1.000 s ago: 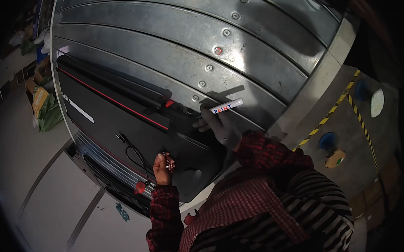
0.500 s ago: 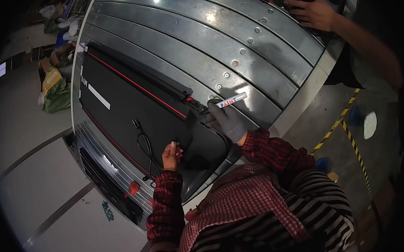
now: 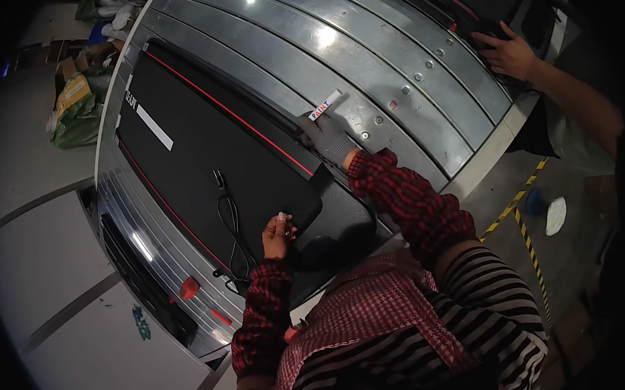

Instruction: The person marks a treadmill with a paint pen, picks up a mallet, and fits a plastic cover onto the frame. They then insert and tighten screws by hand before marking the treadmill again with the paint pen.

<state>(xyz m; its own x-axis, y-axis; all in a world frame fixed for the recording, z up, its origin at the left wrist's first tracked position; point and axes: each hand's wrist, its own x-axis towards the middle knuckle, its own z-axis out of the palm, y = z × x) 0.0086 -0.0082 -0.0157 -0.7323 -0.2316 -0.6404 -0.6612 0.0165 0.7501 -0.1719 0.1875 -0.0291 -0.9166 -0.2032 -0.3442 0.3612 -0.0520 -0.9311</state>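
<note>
Fingers of the right hand point(image 3: 329, 137), in a grey glove, wrap tight around a white paint marker point(image 3: 324, 105) just above the middle of the frame. The marker's lettered barrel sticks out past the knuckles toward the upper right, and its tip is hidden by the glove. The hand rests where the black panel point(image 3: 206, 158) meets the ribbed metal surface point(image 3: 362, 53).

The left hand point(image 3: 278, 233), bare, sits lower and left of centre on the panel's near part, with its fingers curled shut. Whether they pinch anything cannot be told. Both forearms wear red checked sleeves point(image 3: 403, 198).

Just left of the left hand, a thin black cable point(image 3: 230, 223) loops across the panel. A red stripe point(image 3: 232, 115) runs diagonally along the panel's far side, and a white strip point(image 3: 154, 127) lies near its upper left end.

At the upper right, another person's hand point(image 3: 508, 52) lies spread on the metal surface. Yellow-and-black floor tape point(image 3: 521, 221) runs down the right side, and a green bag point(image 3: 76, 122) sits at the upper left.
</note>
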